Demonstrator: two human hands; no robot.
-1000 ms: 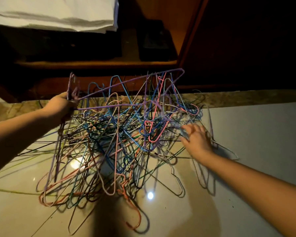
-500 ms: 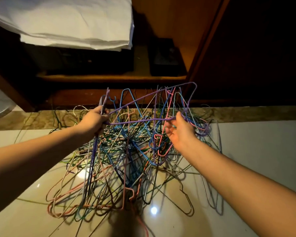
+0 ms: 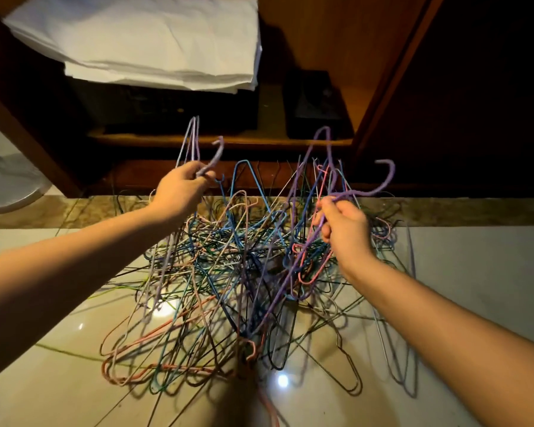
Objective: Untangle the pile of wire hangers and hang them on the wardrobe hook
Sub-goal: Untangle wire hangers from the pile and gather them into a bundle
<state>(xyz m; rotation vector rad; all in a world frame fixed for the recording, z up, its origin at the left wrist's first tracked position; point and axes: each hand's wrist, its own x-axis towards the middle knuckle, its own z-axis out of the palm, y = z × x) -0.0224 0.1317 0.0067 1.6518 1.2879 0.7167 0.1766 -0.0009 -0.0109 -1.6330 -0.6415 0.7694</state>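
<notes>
Lifting above the tangled multicoloured wire-hanger pile [image 3: 216,291] on the tiled floor [image 3: 463,291], the left hand [image 3: 179,192] grips a pale lilac wire hanger [image 3: 194,140]; the right hand [image 3: 347,232] (flat on the pile a second ago) now pinches a purple wire hanger [image 3: 384,179], seemingly still snagged.

A tangled pile [image 3: 228,288] of thin wire hangers, blue, pink, green, black and bare metal, lies on the glossy floor [image 3: 475,288] near its far edge, looser hangers splaying toward the near side. A lilac hanger [image 3: 213,161] is lifted above the pile's far left, pinched in the left hand [image 3: 179,195], hook up. A purple hanger [image 3: 390,175], gripped by the right hand [image 3: 346,232], juts hook-first up and right, its body threaded down into the tangle.
</notes>
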